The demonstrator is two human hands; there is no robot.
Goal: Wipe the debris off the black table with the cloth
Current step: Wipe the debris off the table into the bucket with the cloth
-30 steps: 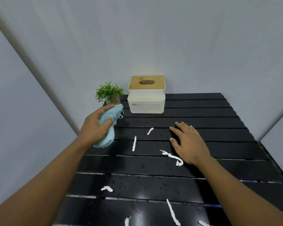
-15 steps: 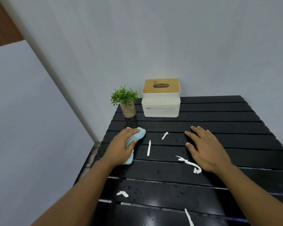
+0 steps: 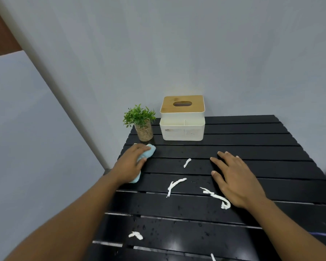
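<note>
Left hand (image 3: 129,166) covered most of the cloth (image 3: 149,152), fingers clamped on it; only both ends showed, long axis running from the plant pot (image 3: 144,131) toward the camera. It lay on the worktop (image 3: 252,144) just before the pot. Right hand (image 3: 235,178) rested flat right of the pot, fingers apart; debris strips (image 3: 174,185) between the hands.

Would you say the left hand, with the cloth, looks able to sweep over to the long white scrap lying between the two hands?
Probably yes. The left hand presses the cloth on the table, and only bare slats lie between it and the scrap.
</note>
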